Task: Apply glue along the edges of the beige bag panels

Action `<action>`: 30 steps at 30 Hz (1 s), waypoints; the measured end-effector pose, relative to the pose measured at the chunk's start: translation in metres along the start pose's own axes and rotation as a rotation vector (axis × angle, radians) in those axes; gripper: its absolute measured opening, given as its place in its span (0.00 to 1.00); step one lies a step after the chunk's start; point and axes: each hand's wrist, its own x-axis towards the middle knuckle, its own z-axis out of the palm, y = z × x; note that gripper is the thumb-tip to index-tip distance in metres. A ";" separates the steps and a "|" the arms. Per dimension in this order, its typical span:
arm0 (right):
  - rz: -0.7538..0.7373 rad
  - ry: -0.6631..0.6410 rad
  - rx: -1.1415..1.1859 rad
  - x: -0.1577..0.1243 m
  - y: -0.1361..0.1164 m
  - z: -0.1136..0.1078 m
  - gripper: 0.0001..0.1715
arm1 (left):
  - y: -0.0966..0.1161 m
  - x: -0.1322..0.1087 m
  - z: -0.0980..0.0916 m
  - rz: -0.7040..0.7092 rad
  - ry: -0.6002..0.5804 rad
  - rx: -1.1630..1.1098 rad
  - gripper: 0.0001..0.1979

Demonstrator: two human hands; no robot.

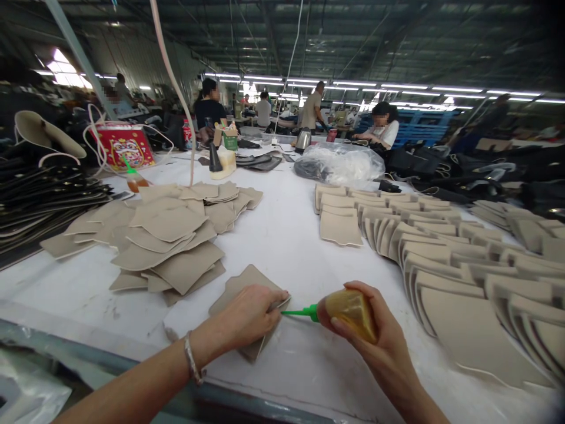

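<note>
A beige, leather-like panel (241,287) lies on the white tabletop in front of me. My left hand (247,315) rests over it, its fingers pinching the panel's right edge. In my right hand (375,327) is a squeeze bottle (348,312) of amber liquid, tilted sideways. Its green nozzle (302,312) points left, with the tip at the panel's edge beside my left fingertips. Whether the tip touches the edge I cannot tell. My left hand hides part of the panel.
A loose pile of beige panels (172,235) lies at left; rows of overlapping panels (477,318) fan out at right. Further back are a second green-tipped bottle (135,179), a red box (123,144), a clear plastic bag (344,162) and a kettle (303,141). Several people work beyond.
</note>
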 end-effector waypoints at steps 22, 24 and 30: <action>0.109 -0.092 0.130 -0.015 -0.002 0.006 0.29 | -0.004 -0.006 0.003 0.010 0.027 -0.041 0.23; 0.112 -0.024 0.106 -0.017 -0.002 0.007 0.29 | -0.004 -0.006 0.003 0.011 0.037 -0.039 0.22; 0.159 -0.115 0.216 -0.027 -0.005 0.013 0.29 | -0.002 -0.005 0.004 0.028 0.041 -0.054 0.22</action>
